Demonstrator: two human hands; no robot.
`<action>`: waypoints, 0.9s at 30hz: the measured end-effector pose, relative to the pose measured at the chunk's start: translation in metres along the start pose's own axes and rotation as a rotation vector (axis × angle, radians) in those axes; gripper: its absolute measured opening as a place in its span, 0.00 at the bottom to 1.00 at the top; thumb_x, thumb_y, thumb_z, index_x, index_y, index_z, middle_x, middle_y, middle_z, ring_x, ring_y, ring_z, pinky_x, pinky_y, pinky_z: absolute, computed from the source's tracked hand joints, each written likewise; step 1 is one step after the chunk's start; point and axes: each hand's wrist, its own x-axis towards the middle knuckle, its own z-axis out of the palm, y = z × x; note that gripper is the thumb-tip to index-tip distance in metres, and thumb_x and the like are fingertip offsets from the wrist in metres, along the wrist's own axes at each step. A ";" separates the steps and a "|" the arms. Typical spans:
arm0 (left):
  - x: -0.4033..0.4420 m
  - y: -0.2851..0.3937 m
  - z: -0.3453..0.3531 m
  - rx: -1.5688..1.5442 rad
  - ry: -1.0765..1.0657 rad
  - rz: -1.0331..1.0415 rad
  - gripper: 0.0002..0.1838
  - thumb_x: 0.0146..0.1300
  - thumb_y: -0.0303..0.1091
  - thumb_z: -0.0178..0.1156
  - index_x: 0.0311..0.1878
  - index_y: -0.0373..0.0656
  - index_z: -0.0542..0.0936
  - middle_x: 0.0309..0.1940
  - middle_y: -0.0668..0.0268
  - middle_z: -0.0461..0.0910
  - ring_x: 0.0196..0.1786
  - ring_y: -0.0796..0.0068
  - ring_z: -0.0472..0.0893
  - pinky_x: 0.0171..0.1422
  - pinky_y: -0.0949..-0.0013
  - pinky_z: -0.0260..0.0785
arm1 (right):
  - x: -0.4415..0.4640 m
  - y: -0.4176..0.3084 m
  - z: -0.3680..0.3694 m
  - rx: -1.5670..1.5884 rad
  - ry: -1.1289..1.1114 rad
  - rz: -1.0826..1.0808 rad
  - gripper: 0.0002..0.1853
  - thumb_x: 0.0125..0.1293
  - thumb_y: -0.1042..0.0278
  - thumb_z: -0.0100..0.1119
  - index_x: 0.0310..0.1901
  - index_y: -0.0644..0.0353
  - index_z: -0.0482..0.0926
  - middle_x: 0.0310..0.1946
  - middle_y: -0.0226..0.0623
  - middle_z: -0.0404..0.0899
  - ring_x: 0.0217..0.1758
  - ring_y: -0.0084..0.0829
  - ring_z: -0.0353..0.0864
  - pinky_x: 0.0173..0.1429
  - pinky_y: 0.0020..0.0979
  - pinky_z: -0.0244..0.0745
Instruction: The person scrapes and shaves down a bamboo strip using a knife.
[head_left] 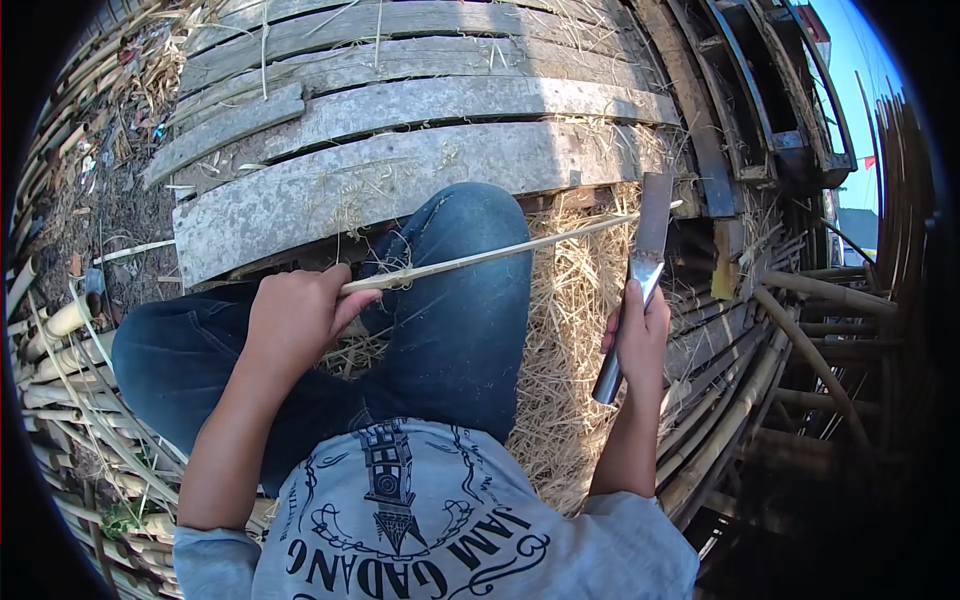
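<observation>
My left hand (300, 312) is closed around the near end of a thin, pale bamboo strip (490, 256). The strip slants across my raised knee, up and to the right. In my right hand (640, 335) is a machete (653, 222), gripped by its dark, tube-shaped handle with the blade pointing away from me. The strip's far end meets the blade near its middle and its tip shows just beyond it; whether the two touch I cannot tell. Fine curled fibres (400, 250) hang from the strip close to my left hand.
Weathered wooden planks (360, 180) lie in front of my legs. Pale shavings (565, 340) cover the ground at my right. Bamboo poles (735, 400) run along the right side, and more bamboo (65, 325) is piled at the left. A wooden frame (785, 90) stands at the upper right.
</observation>
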 end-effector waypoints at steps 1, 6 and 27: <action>-0.001 -0.001 0.004 -0.007 0.018 0.012 0.24 0.64 0.58 0.59 0.27 0.44 0.76 0.15 0.58 0.76 0.22 0.54 0.79 0.27 0.55 0.70 | 0.004 0.003 -0.012 0.003 -0.028 0.010 0.14 0.78 0.58 0.43 0.38 0.60 0.68 0.14 0.29 0.68 0.11 0.20 0.68 0.15 0.24 0.65; -0.002 0.003 0.009 -0.075 0.028 0.018 0.23 0.64 0.56 0.60 0.27 0.44 0.76 0.15 0.59 0.76 0.21 0.55 0.79 0.27 0.56 0.70 | 0.009 0.000 -0.020 0.055 -0.008 0.047 0.18 0.77 0.51 0.42 0.35 0.56 0.67 0.15 0.30 0.68 0.11 0.21 0.68 0.14 0.23 0.65; 0.002 0.002 0.011 0.012 0.045 0.008 0.24 0.62 0.58 0.61 0.25 0.45 0.76 0.14 0.61 0.76 0.20 0.56 0.78 0.25 0.58 0.68 | 0.020 -0.007 -0.030 0.024 -0.136 0.026 0.17 0.78 0.53 0.42 0.37 0.58 0.68 0.15 0.30 0.69 0.11 0.22 0.68 0.15 0.23 0.64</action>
